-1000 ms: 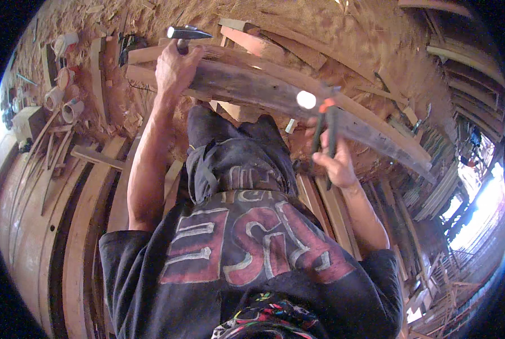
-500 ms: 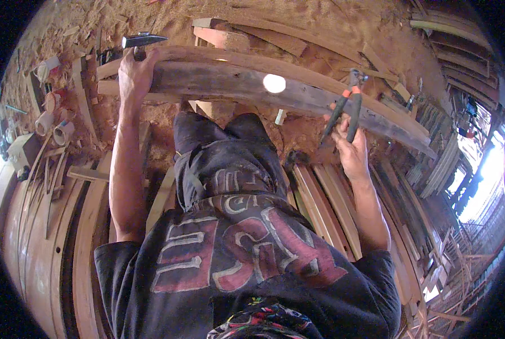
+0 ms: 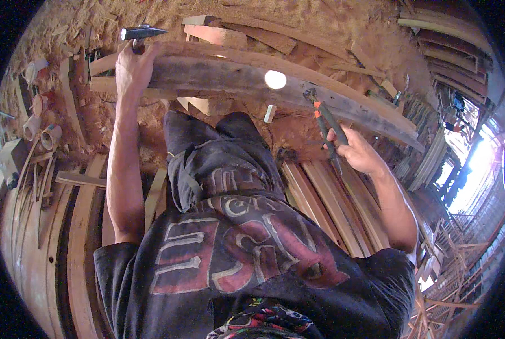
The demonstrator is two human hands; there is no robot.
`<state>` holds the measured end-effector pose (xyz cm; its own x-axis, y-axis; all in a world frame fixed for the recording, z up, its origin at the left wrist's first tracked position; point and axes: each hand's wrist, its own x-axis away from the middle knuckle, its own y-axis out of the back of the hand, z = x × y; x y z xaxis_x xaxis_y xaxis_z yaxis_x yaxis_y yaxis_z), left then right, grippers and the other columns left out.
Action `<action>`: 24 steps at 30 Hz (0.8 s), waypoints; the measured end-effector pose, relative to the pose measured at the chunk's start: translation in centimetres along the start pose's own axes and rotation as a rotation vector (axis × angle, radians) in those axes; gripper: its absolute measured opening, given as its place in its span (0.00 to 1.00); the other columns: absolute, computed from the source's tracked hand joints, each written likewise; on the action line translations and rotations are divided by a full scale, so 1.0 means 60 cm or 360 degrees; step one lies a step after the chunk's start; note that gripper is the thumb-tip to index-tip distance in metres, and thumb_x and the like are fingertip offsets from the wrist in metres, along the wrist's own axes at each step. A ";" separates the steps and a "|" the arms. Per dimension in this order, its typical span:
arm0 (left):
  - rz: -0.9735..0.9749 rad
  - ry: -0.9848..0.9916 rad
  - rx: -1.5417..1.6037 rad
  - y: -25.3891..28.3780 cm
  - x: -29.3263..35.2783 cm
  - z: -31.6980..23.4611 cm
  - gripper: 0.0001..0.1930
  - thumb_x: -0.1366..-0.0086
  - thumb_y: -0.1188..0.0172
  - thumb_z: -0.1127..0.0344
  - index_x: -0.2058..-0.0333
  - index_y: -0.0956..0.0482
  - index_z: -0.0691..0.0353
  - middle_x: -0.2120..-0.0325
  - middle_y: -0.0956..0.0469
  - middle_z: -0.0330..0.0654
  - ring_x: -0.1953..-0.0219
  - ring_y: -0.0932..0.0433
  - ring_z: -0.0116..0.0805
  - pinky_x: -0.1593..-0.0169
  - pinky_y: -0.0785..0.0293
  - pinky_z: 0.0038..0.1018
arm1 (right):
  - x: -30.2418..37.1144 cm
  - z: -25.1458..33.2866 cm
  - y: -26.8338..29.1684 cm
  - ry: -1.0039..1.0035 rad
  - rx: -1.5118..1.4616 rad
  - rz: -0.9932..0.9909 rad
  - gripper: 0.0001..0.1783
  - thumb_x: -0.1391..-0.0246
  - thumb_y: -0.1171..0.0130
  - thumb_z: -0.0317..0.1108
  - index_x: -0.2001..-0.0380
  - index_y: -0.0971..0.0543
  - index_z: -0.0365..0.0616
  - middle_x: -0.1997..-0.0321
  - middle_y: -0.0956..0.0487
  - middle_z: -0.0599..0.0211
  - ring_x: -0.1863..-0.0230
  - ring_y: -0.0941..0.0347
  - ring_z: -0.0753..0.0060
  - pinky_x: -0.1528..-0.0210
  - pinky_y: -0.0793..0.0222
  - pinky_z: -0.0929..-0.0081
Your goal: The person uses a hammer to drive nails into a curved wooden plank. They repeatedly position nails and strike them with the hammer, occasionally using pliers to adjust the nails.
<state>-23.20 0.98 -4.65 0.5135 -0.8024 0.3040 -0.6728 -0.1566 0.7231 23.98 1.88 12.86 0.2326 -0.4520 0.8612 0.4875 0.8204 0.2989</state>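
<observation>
Across the view in front of me lies a long curved wooden beam (image 3: 218, 76), its dark weathered face toward me, with a bright round spot of light on it. At its left end my left hand (image 3: 134, 65) is wrapped round a hammer (image 3: 142, 33), whose metal head sticks out beyond the fingers; the hand rests at the beam. My right hand (image 3: 358, 150) grips a pair of pincers (image 3: 322, 113) with dark and orange handles. The jaws of the pincers are over the near edge of the beam; I cannot tell whether they touch it.
Sawdust covers the ground, with wood offcuts (image 3: 216, 35) beyond the beam. Several cups (image 3: 50, 135) stand at the left. Long planks (image 3: 314, 198) lie on both sides of me. A small pale block (image 3: 269, 113) sits just this side of the beam.
My right hand has brought the pincers leftward and tilted their head to the left, over the beam's near side. My left hand keeps its hold on the hammer; the view has shifted slightly.
</observation>
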 end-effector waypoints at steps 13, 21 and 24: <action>0.0027 0.0065 0.0089 -0.021 0.007 -0.029 0.31 0.47 0.38 0.41 0.54 0.21 0.61 0.61 0.18 0.55 0.54 0.20 0.57 0.49 0.27 0.46 | -0.087 0.192 0.118 -0.0930 -0.0158 0.0608 0.09 0.51 0.48 0.19 0.66 0.33 0.42 0.62 0.25 0.60 0.47 0.22 0.54 0.56 0.19 0.55; 0.0080 0.0097 0.0106 -0.019 0.010 -0.033 0.31 0.47 0.38 0.40 0.54 0.21 0.61 0.60 0.18 0.55 0.53 0.21 0.56 0.48 0.27 0.45 | -0.076 0.144 0.092 -0.0815 -0.0266 0.0422 0.12 0.42 0.38 0.32 0.61 0.31 0.43 0.74 0.33 0.74 0.76 0.34 0.81 0.79 0.35 0.79; 0.0053 0.0114 0.0066 -0.025 0.007 -0.019 0.33 0.47 0.37 0.39 0.52 0.21 0.60 0.59 0.18 0.55 0.52 0.21 0.55 0.47 0.27 0.45 | -0.045 0.124 0.063 -0.0732 -0.0597 0.0308 0.15 0.42 0.38 0.32 0.58 0.34 0.46 0.73 0.41 0.79 0.78 0.42 0.85 0.81 0.43 0.84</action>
<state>-21.37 1.52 -4.91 0.5263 -0.7646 0.3719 -0.7109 -0.1557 0.6859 18.96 8.81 14.70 0.0006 -0.0417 0.9991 0.7547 0.6556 0.0269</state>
